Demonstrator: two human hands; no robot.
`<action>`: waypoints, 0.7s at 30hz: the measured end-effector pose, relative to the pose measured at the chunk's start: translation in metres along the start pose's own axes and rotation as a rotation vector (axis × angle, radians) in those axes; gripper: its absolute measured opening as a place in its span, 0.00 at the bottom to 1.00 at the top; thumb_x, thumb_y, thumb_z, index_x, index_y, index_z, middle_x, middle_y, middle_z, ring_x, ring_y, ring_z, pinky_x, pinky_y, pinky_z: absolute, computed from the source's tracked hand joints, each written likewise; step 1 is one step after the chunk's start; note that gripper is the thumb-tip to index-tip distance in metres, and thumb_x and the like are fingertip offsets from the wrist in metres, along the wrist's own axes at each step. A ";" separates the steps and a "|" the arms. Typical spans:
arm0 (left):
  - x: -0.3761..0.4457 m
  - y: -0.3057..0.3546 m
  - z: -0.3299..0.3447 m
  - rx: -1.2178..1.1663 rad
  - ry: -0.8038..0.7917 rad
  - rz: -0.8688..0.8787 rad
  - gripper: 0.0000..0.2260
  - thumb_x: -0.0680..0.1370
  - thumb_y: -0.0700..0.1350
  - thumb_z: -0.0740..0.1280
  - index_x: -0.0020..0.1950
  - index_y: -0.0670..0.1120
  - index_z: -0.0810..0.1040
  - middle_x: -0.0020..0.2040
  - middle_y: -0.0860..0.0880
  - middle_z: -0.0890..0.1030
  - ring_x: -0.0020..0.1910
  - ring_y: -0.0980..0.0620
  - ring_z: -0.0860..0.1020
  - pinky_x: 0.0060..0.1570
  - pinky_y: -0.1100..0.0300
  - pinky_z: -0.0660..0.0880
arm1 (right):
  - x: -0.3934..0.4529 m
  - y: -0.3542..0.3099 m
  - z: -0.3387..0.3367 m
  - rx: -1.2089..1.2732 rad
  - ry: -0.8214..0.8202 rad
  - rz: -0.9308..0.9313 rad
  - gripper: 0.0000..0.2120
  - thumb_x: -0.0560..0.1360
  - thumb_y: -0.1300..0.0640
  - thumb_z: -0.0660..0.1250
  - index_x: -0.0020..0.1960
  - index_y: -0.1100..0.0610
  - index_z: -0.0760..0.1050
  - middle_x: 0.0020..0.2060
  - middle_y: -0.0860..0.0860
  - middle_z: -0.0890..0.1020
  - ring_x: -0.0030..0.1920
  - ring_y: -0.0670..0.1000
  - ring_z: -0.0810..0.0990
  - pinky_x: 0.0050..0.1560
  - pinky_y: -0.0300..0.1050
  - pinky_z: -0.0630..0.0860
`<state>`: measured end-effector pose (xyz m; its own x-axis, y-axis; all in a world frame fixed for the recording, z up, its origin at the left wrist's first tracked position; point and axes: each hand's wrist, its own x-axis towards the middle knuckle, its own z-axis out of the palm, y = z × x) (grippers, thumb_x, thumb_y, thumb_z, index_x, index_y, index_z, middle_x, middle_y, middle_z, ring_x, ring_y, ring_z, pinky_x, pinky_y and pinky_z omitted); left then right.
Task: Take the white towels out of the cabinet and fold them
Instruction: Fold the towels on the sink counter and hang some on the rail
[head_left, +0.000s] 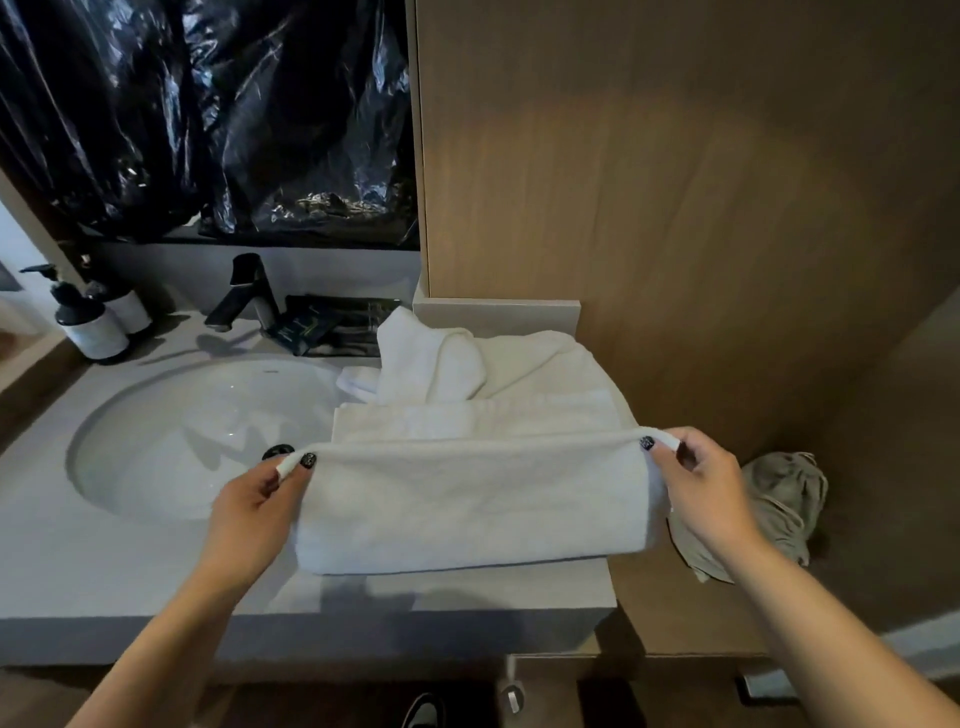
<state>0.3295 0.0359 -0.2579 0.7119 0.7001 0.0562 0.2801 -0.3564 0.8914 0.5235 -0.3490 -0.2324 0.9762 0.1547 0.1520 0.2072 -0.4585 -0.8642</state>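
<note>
White towel (467, 504) lies on the grey vanity countertop (104, 561), just R of the sink basin (171, 441), near the counter's front edge. It's folded over w/ its upper edge lifted. Left hand (254, 514) pinches the towel's upper L corner between thumb & fingers; right hand (696, 493) pinches the upper R corner the same way. Hands are well apart, 1 at each end, edge stretched between them.

Behind it, touching, a 2nd flat folded white towel (415, 421), and further back a loose heap of white towels (457, 364) against the wood panel (675, 182). Black faucet (244, 296) stands behind the basin, 2 pump bottles (98, 322) at far L, a dark tray (337, 322) of sachets beside the faucet. Black plastic sheeting (208, 114) covers the wall above the sink. A crumpled grey cloth (779, 504) sits R of the counter, lower down.
</note>
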 end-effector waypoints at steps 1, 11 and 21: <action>0.011 0.001 0.005 -0.017 -0.002 -0.002 0.12 0.81 0.52 0.65 0.39 0.52 0.79 0.34 0.51 0.82 0.32 0.57 0.77 0.35 0.58 0.72 | 0.009 -0.002 0.005 0.000 0.011 0.004 0.04 0.80 0.56 0.65 0.48 0.52 0.78 0.40 0.48 0.82 0.40 0.43 0.80 0.38 0.41 0.75; 0.083 -0.022 0.036 -0.092 -0.078 -0.077 0.18 0.77 0.57 0.66 0.44 0.42 0.81 0.43 0.39 0.80 0.44 0.37 0.79 0.48 0.40 0.77 | 0.068 0.016 0.065 0.098 0.128 0.204 0.10 0.80 0.57 0.64 0.39 0.53 0.76 0.36 0.50 0.78 0.35 0.46 0.74 0.35 0.36 0.68; 0.096 -0.026 0.050 -0.223 -0.218 -0.182 0.09 0.77 0.57 0.67 0.40 0.59 0.84 0.37 0.51 0.85 0.33 0.57 0.82 0.30 0.67 0.78 | 0.076 0.021 0.069 0.202 0.024 0.359 0.03 0.74 0.54 0.72 0.44 0.46 0.82 0.40 0.48 0.86 0.40 0.48 0.84 0.42 0.44 0.80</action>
<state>0.4225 0.0814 -0.2984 0.7905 0.5829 -0.1879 0.2844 -0.0776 0.9556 0.5980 -0.2862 -0.2719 0.9860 -0.0056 -0.1666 -0.1607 -0.2982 -0.9409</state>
